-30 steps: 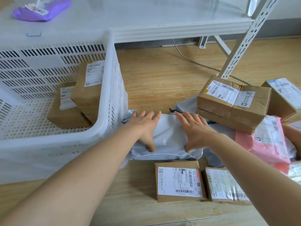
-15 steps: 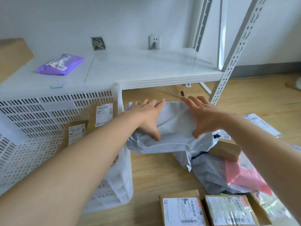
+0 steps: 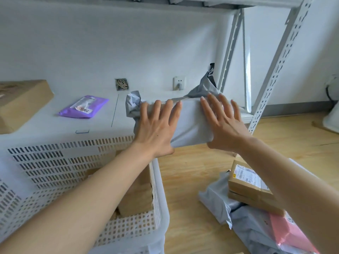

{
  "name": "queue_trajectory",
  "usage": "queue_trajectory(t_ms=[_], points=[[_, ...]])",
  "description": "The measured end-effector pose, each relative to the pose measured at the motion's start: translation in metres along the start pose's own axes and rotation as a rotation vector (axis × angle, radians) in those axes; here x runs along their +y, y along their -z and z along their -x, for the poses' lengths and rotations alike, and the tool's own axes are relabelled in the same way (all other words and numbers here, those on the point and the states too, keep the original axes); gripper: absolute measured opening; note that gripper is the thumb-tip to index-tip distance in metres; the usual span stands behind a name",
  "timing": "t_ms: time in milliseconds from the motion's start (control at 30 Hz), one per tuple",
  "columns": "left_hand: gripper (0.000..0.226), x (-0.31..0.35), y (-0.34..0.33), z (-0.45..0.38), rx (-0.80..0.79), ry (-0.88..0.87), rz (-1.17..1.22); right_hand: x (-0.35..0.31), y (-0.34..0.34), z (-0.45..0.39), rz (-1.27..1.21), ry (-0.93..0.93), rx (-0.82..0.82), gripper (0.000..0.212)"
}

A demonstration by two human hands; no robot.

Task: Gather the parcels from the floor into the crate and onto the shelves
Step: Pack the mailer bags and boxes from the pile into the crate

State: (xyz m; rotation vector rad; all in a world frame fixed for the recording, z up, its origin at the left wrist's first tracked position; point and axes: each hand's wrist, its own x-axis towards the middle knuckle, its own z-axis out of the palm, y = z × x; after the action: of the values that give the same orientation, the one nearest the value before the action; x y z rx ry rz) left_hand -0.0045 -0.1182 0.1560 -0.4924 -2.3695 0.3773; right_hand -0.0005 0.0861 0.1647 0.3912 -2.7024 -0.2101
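Two hands on one grey poly-mailer parcel [image 3: 190, 123], held at the front edge of the lowest white shelf [image 3: 102, 123]. Left hand [image 3: 157, 125] spread flat across the parcel's left part, fingers straight and fanned, thumb tucked under the near lower edge. Right hand [image 3: 223, 121] likewise flat on the right part, fingers straight and apart, thumb under the near edge. Parcel long and box-shaped inside its wrap, crumpled grey ends sticking up at both sides; impossible to tell whether resting on the shelf or held just above.

Further left on the same shelf, a purple padded pouch [image 3: 84, 107] lying flat, and at the far left a brown cardboard box [image 3: 20, 103]. Behind, a wall socket [image 3: 179, 83] with a plug in.

Below the shelf edge, a white perforated plastic crate [image 3: 55, 162] on the wooden floor [image 3: 185, 180], with brown cardboard parcels [image 3: 135, 195] inside, partly hidden by the left forearm. On the floor to the right, a taped cardboard box with a shipping label [image 3: 247, 184] atop a grey mailer bag [image 3: 216, 200], beside a pink mailer [image 3: 288, 233].
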Motion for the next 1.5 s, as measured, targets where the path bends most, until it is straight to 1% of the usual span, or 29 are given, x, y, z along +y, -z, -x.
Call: queue_trajectory(t_ms=[67,167,233,300,367,467,533,633,733,833,933,967,1067,1133,1167,1233,1267,1300,1333,1400,1467,1500], points=[[0.124,-0.016,-0.006,0.007,0.101,-0.015,-0.028,-0.015,-0.005,-0.012,0.017,0.014,0.077,0.121],[0.119,-0.042,-0.012,0.025,0.147,-0.032,-0.077,-0.040,-0.022,-0.029,0.030,0.058,0.240,0.124],[0.115,-0.060,-0.016,0.037,0.101,-0.027,-0.058,-0.058,-0.030,-0.039,0.040,0.103,0.310,0.125],[0.105,-0.078,-0.017,0.047,0.037,-0.002,0.004,-0.074,-0.037,-0.045,0.049,0.151,0.368,0.119],[0.100,-0.094,-0.015,0.051,-0.003,0.022,0.048,-0.087,-0.044,-0.048,0.041,0.166,0.400,0.113],[0.095,-0.120,-0.017,0.053,0.007,0.039,0.052,-0.101,-0.049,-0.050,-0.009,0.152,0.384,0.111],[0.090,-0.137,-0.021,0.054,0.008,0.061,0.053,-0.106,-0.049,-0.051,-0.022,0.180,0.388,0.108],[0.090,-0.153,-0.029,0.058,-0.048,0.054,0.076,-0.114,-0.049,-0.055,-0.046,0.234,0.402,0.104],[0.098,-0.150,-0.036,0.064,-0.065,0.012,0.083,-0.125,-0.050,-0.060,-0.081,0.190,0.343,0.107],[0.112,-0.142,-0.041,0.069,-0.073,0.003,0.065,-0.136,-0.046,-0.067,-0.170,0.108,0.243,0.116],[0.129,-0.141,-0.045,0.070,-0.105,0.006,-0.023,-0.142,-0.035,-0.075,-0.307,0.109,0.101,0.121],[0.132,-0.142,-0.046,0.069,-0.112,0.026,-0.037,-0.143,-0.033,-0.078,-0.350,0.127,0.079,0.121],[0.133,-0.142,-0.047,0.069,-0.146,0.107,-0.075,-0.145,-0.031,-0.082,-0.410,0.209,0.116,0.122],[0.133,-0.142,-0.044,0.067,-0.235,0.182,-0.054,-0.146,-0.036,-0.085,-0.449,0.228,0.186,0.121],[0.130,-0.143,-0.044,0.066,-0.293,0.259,0.007,-0.147,-0.036,-0.085,-0.499,0.187,0.200,0.121],[0.122,-0.147,-0.041,0.065,-0.392,0.529,0.254,-0.148,-0.033,-0.085,-0.638,0.062,0.201,0.121],[0.120,-0.148,-0.039,0.064,-0.420,0.655,0.364,-0.148,-0.033,-0.083,-0.695,0.017,0.192,0.117],[0.119,-0.151,-0.038,0.065,-0.414,0.746,0.446,-0.149,-0.034,-0.080,-0.746,-0.014,0.173,0.113],[0.119,-0.154,-0.040,0.065,-0.396,0.810,0.515,-0.150,-0.036,-0.078,-0.813,-0.041,0.135,0.108],[0.119,-0.160,-0.045,0.065,-0.374,0.901,0.683,-0.154,-0.038,-0.075,-1.009,-0.111,-0.010,0.099],[0.115,-0.165,-0.050,0.069,-0.326,0.958,0.959,-0.159,-0.039,-0.076,-1.292,-0.227,-0.171,0.089],[0.108,-0.166,-0.050,0.071,-0.301,0.973,1.119,-0.161,-0.040,-0.077,-1.427,-0.292,-0.227,0.084]])
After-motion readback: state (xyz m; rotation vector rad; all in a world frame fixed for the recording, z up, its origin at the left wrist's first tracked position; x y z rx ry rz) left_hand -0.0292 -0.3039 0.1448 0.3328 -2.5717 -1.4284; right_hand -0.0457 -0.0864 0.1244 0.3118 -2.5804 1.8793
